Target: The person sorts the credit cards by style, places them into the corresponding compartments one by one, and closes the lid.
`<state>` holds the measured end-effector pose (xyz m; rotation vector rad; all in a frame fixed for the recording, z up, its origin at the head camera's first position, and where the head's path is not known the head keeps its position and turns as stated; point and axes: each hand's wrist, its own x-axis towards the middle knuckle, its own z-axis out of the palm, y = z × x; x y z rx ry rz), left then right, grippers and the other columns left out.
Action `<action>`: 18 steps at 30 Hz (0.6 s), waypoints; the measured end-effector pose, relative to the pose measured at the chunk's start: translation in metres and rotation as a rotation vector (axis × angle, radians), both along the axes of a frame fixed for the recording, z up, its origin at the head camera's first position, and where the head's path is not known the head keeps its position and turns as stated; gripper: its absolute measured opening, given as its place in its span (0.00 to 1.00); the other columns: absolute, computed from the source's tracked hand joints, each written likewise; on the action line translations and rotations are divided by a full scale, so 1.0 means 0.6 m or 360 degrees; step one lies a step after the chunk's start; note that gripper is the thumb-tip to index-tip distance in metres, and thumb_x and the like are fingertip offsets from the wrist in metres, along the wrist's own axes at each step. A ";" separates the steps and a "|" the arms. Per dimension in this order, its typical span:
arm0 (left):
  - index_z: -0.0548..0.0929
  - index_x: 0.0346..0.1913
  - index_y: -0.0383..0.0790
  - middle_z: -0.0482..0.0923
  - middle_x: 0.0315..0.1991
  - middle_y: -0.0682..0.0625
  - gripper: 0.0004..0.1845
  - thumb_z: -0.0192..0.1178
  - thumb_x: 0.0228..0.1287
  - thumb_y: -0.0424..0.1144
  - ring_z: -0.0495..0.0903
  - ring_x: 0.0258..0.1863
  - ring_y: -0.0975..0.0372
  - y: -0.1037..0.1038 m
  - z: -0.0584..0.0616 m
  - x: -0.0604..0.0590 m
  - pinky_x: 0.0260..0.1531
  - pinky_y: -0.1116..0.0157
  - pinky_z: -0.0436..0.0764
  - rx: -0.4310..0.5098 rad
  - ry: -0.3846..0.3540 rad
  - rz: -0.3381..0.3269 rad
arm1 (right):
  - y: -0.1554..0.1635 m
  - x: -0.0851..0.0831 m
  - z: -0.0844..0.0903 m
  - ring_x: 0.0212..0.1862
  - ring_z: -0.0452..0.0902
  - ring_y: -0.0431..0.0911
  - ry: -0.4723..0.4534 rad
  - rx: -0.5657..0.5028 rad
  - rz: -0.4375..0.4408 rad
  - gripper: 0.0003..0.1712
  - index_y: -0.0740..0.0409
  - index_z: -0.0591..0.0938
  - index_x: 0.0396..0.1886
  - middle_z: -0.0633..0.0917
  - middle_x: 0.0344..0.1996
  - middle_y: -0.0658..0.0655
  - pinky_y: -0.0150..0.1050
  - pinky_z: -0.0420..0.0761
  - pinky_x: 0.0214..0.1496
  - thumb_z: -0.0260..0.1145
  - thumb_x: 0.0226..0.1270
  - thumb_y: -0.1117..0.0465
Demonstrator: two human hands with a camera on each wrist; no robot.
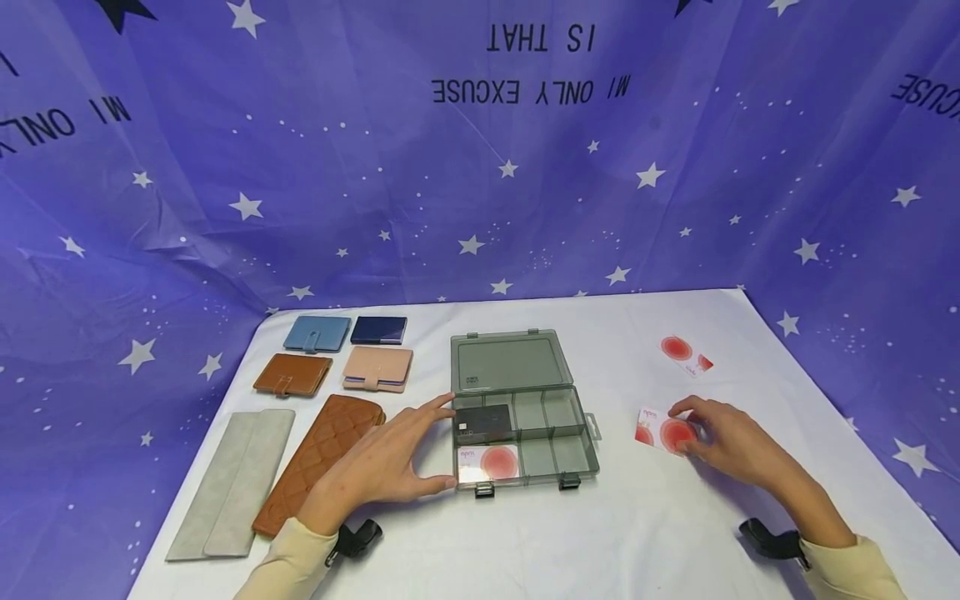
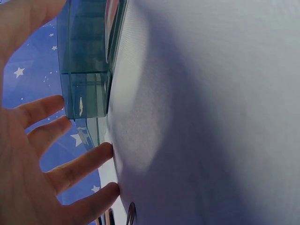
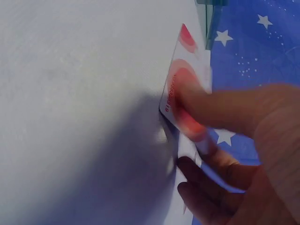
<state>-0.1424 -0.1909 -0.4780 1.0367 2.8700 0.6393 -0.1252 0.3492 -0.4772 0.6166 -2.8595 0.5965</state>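
A translucent grey-green divided box (image 1: 537, 457) lies with its lid (image 1: 513, 363) folded back. In its left compartments are a dark card (image 1: 483, 422) and a white card with a red circle (image 1: 480, 465). My left hand (image 1: 381, 460) is spread at the box's left side, thumb and a fingertip at its edge; in the left wrist view the fingers are extended. To the right, my right hand (image 1: 738, 440) pinches a white card with red circles (image 1: 654, 428). The right wrist view shows this card (image 3: 176, 70) tilted off the cloth, thumb on its face.
A similar red-and-white card (image 1: 686, 356) lies behind my right hand. At the left are blue (image 1: 317, 333), navy (image 1: 379, 330), brown (image 1: 292, 375) and pink (image 1: 377, 368) small wallets, a quilted brown wallet (image 1: 318, 458) and a grey long wallet (image 1: 232, 483).
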 end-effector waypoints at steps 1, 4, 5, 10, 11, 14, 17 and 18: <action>0.68 0.82 0.53 0.56 0.86 0.59 0.51 0.68 0.61 0.75 0.77 0.69 0.57 0.000 0.001 0.000 0.46 0.51 0.85 -0.0007 -0.0001 0.0000 | -0.002 -0.001 0.001 0.40 0.83 0.42 -0.0004 -0.0019 -0.0019 0.22 0.45 0.86 0.49 0.87 0.37 0.41 0.47 0.83 0.45 0.82 0.58 0.67; 0.67 0.83 0.54 0.55 0.87 0.60 0.53 0.67 0.61 0.76 0.75 0.71 0.57 0.000 0.001 0.001 0.47 0.50 0.85 -0.0023 -0.0004 0.0004 | -0.011 -0.003 0.004 0.37 0.81 0.35 0.0017 -0.0101 -0.0067 0.17 0.43 0.88 0.46 0.88 0.35 0.40 0.41 0.84 0.42 0.76 0.66 0.71; 0.67 0.83 0.53 0.55 0.87 0.60 0.53 0.67 0.61 0.76 0.75 0.72 0.57 0.000 0.001 0.002 0.48 0.49 0.85 -0.0022 -0.0003 0.0005 | -0.015 -0.004 0.005 0.36 0.79 0.33 0.0018 -0.0138 -0.0072 0.16 0.44 0.89 0.46 0.87 0.34 0.39 0.38 0.82 0.40 0.74 0.68 0.71; 0.68 0.83 0.53 0.55 0.87 0.59 0.54 0.67 0.60 0.77 0.75 0.72 0.57 0.003 -0.001 0.003 0.48 0.49 0.85 -0.0018 0.0012 0.0009 | -0.048 -0.012 0.026 0.34 0.79 0.33 0.0021 -0.0282 -0.0096 0.12 0.49 0.89 0.46 0.88 0.32 0.42 0.31 0.77 0.37 0.73 0.71 0.70; 0.68 0.83 0.53 0.55 0.87 0.59 0.54 0.67 0.60 0.78 0.75 0.72 0.57 0.003 -0.001 0.003 0.48 0.48 0.85 -0.0018 0.0011 0.0006 | -0.057 -0.013 0.034 0.35 0.83 0.35 0.0025 -0.0295 -0.0104 0.11 0.50 0.89 0.46 0.88 0.34 0.43 0.30 0.78 0.38 0.73 0.71 0.70; 0.68 0.83 0.52 0.55 0.87 0.58 0.54 0.66 0.60 0.78 0.75 0.72 0.56 0.005 -0.001 0.003 0.48 0.48 0.85 -0.0023 0.0010 0.0006 | -0.093 -0.015 0.059 0.39 0.90 0.45 0.0062 -0.0324 -0.0111 0.11 0.51 0.89 0.47 0.90 0.36 0.45 0.33 0.83 0.43 0.72 0.72 0.70; 0.68 0.83 0.53 0.55 0.87 0.59 0.54 0.66 0.60 0.78 0.74 0.72 0.56 0.005 0.000 0.002 0.49 0.48 0.85 -0.0024 0.0003 0.0014 | -0.136 -0.017 0.081 0.43 0.92 0.51 0.0072 -0.0343 -0.0079 0.12 0.50 0.90 0.49 0.90 0.36 0.43 0.44 0.86 0.46 0.72 0.72 0.70; 0.68 0.83 0.53 0.55 0.87 0.59 0.54 0.66 0.60 0.78 0.74 0.73 0.56 0.005 0.000 0.002 0.49 0.47 0.85 -0.0025 0.0003 0.0017 | -0.151 -0.019 0.086 0.43 0.92 0.50 0.0073 -0.0353 -0.0055 0.13 0.50 0.90 0.49 0.90 0.36 0.42 0.47 0.86 0.46 0.72 0.73 0.70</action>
